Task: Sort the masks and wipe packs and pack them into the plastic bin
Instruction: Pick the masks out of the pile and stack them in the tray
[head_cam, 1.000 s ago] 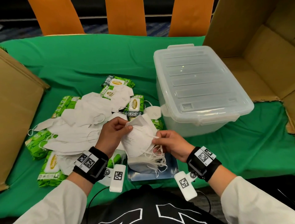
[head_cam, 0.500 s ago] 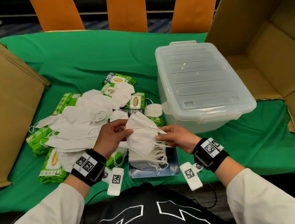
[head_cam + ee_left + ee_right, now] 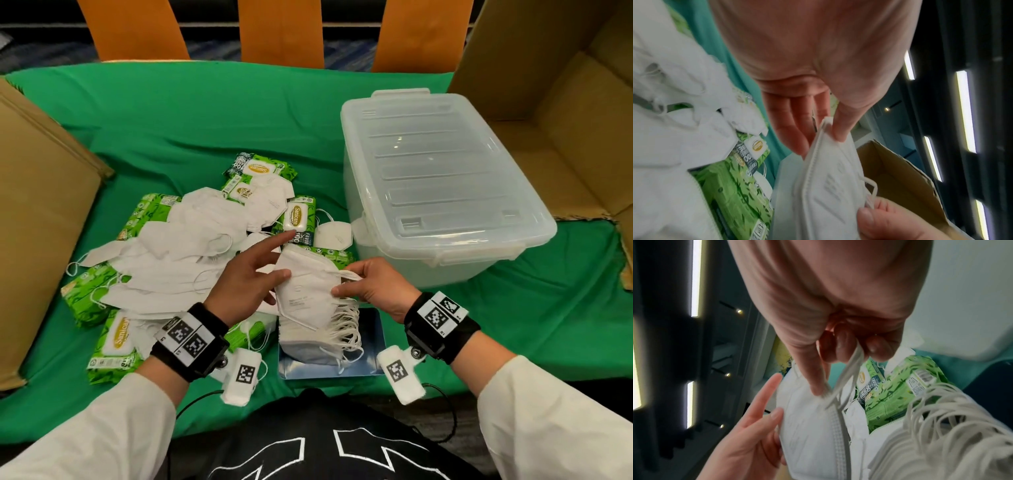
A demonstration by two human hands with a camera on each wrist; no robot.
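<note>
Both hands hold one white folded mask [image 3: 305, 291] just above a stack of masks [image 3: 308, 342] near the table's front edge. My left hand [image 3: 270, 263] has its thumb on the mask's left corner, with fingers beneath and the index finger stretched out; the left wrist view shows this pinch [image 3: 824, 129] on the mask [image 3: 828, 186]. My right hand [image 3: 346, 284] pinches the mask's right edge by its ear loop [image 3: 846, 369]. Loose masks [image 3: 178, 260] lie heaped over green wipe packs [image 3: 298, 216] on the left. The clear plastic bin [image 3: 438, 164] stands at the right, lid on.
The stack sits on a shiny blue pouch [image 3: 370, 363]. Cardboard box flaps [image 3: 41, 222] stand at the left, and an open cardboard box [image 3: 565, 113] at the right behind the bin. Green cloth [image 3: 205, 120] covers the table. Orange chair backs [image 3: 281, 31] line the far side.
The mask has come down closer to the stack. My left hand's fingers have spread and its index finger has lifted off the mask. My right hand keeps its pinch.
</note>
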